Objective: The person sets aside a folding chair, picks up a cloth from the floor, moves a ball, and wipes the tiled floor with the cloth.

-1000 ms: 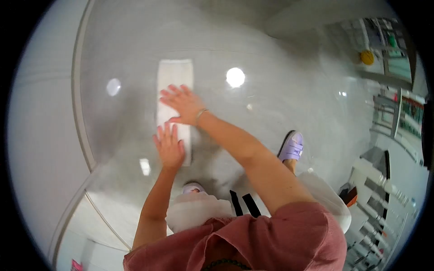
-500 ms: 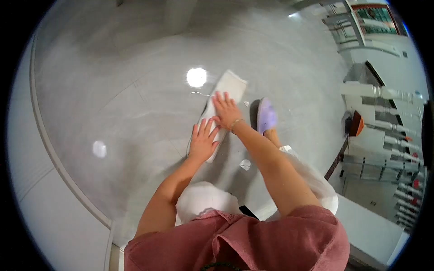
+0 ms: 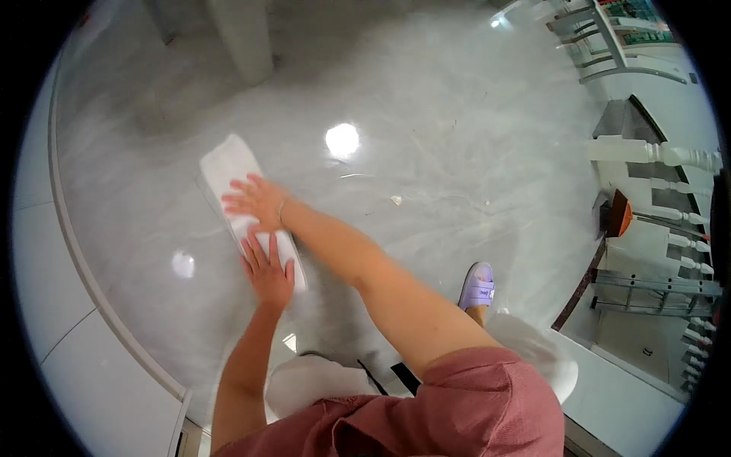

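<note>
A long folded white cloth [image 3: 228, 164] lies flat on the shiny grey floor [image 3: 426, 251], slanting from upper left to lower right. My left hand [image 3: 268, 274] presses on its lower part with the fingers spread. Just above it, my right hand [image 3: 259, 202], with a thin bracelet at the wrist, rests flat across the middle of the cloth, fingers apart and slightly blurred. The two hands almost touch. Part of the cloth is hidden under them.
A small pale scrap [image 3: 396, 200] lies on the floor, right of my hands. My foot wears a purple slipper [image 3: 477, 286]. A white wall [image 3: 99, 365] runs along the left. An orange dustpan [image 3: 620, 213], a ladder [image 3: 655, 293] and white balusters [image 3: 655, 152] stand at the right.
Both hands and the cloth have moved left across the floor. The cloth has turned, its far end now pointing up and left instead of up and right.
</note>
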